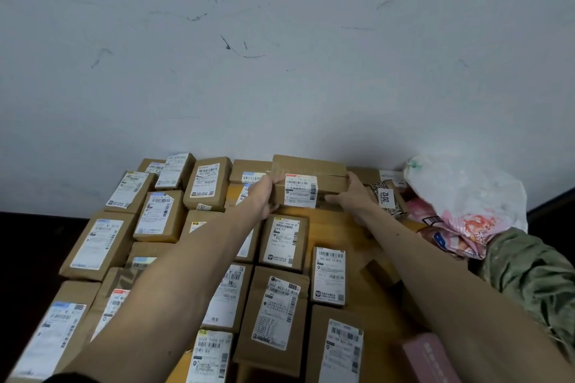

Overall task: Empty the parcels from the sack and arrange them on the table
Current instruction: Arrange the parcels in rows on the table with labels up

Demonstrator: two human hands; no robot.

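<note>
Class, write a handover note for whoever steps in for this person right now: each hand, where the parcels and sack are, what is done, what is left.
Left hand and right hand grip the ends of one brown box at the far row by the wall; whether it is set down yet is unclear.
Done: many labelled boxes lie in rows on the table.
The greenish sack sits at the right edge, beside a white bag and pink soft packets; its contents are hidden.
Left: place this box, then probably sort the right-hand pile.
</note>
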